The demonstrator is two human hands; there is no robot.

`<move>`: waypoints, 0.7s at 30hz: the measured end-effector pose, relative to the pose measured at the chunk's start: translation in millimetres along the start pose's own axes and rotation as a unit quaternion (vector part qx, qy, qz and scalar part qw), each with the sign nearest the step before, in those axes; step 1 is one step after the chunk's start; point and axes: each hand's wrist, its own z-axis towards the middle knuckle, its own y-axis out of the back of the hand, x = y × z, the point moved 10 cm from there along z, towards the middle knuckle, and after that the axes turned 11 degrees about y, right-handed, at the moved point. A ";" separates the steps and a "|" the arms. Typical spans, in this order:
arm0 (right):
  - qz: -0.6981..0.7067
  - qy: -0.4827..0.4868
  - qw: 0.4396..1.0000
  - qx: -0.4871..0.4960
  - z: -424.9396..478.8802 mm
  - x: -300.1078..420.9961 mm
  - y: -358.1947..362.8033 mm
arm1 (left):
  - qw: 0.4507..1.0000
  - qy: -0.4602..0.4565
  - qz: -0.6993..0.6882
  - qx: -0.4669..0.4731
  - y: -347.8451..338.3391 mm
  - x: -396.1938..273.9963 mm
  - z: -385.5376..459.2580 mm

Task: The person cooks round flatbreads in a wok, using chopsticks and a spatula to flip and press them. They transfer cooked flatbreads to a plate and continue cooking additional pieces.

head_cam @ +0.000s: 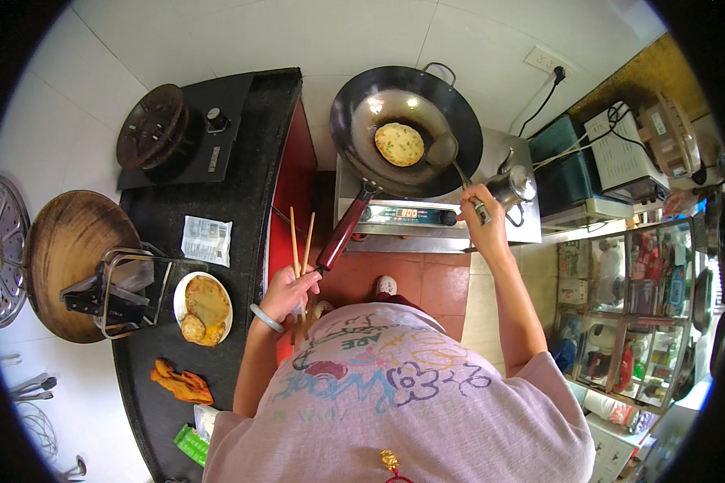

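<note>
A pale yellow pancake with green bits (399, 144) lies in a black wok (362, 163) on a steel cooktop (399, 228) with a lit display. My right hand (483, 217) grips the handle of a metal ladle (443, 150); its bowl rests inside the wok just right of the pancake. My left hand (291, 291) holds a pair of wooden chopsticks (294, 241), tips upward, and its fingers are at the end of the wok's dark red handle (342, 232). Whether they grip that handle is unclear. A metal pot (510, 184) stands at the wok's right.
On the black counter (241, 241) at left are a white plate (179, 296) of browned pancakes, a packet (206, 240), an orange cloth (182, 383), a green packet (191, 445), a knife rack (112, 296) and a burner (154, 130). A glass-doored cabinet (622, 314) stands right.
</note>
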 end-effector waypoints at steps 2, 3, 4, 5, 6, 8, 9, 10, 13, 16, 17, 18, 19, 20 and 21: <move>0.000 -0.010 1.000 0.011 -0.1 -2.8 -6.4 | 1.000 0.004 0.009 0.000 -0.4 -0.4 -0.8; -0.005 0.010 1.000 0.018 0.2 2.7 -9.4 | 1.000 0.004 0.016 -0.001 -0.2 -1.0 -1.4; -0.018 0.011 0.999 0.024 -0.9 5.8 -12.5 | 1.000 0.010 0.016 -0.002 0.1 -0.2 -1.6; -0.033 0.007 0.999 0.031 -2.3 8.8 -15.7 | 1.000 0.014 0.018 -0.004 0.2 0.3 -1.4; -0.014 0.002 0.999 0.034 -5.5 13.0 -20.2 | 1.000 0.016 0.021 -0.007 0.5 0.6 -1.1; 0.027 -0.020 0.999 0.032 -13.7 19.5 -25.2 | 1.000 0.007 0.014 -0.011 0.8 -0.1 -1.0; 0.056 -0.013 0.998 0.031 -16.7 25.6 -27.3 | 1.000 0.002 0.012 -0.013 1.2 -0.5 -0.7; 0.118 -0.043 0.992 0.011 -20.1 23.8 -28.8 | 1.000 -0.001 0.012 -0.010 0.9 -0.3 -0.1; 0.171 -0.062 0.983 -0.014 -25.2 26.7 -23.3 | 1.000 -0.008 0.013 -0.005 0.7 -0.4 1.7; 0.170 -0.035 0.984 -0.027 -25.4 33.8 -16.1 | 1.000 -0.006 0.017 -0.003 1.6 -0.4 1.7; 0.163 -0.034 0.985 -0.038 -25.7 34.1 -12.4 | 1.000 -0.001 0.018 -0.001 1.8 0.0 1.5; 0.156 -0.030 0.986 -0.047 -25.1 34.7 -8.3 | 1.000 0.003 0.022 -0.002 1.9 0.1 1.1; 0.149 -0.026 0.987 -0.057 -24.6 35.2 -4.3 | 1.000 0.007 0.016 -0.002 1.8 0.3 0.6; 0.155 -0.021 0.985 -0.074 -24.1 35.7 0.1 | 1.000 0.010 0.013 -0.003 2.0 0.1 0.1; 0.154 -0.013 0.985 -0.083 -23.6 37.0 3.9 | 1.000 0.009 0.012 -0.006 2.3 -0.7 -0.5</move>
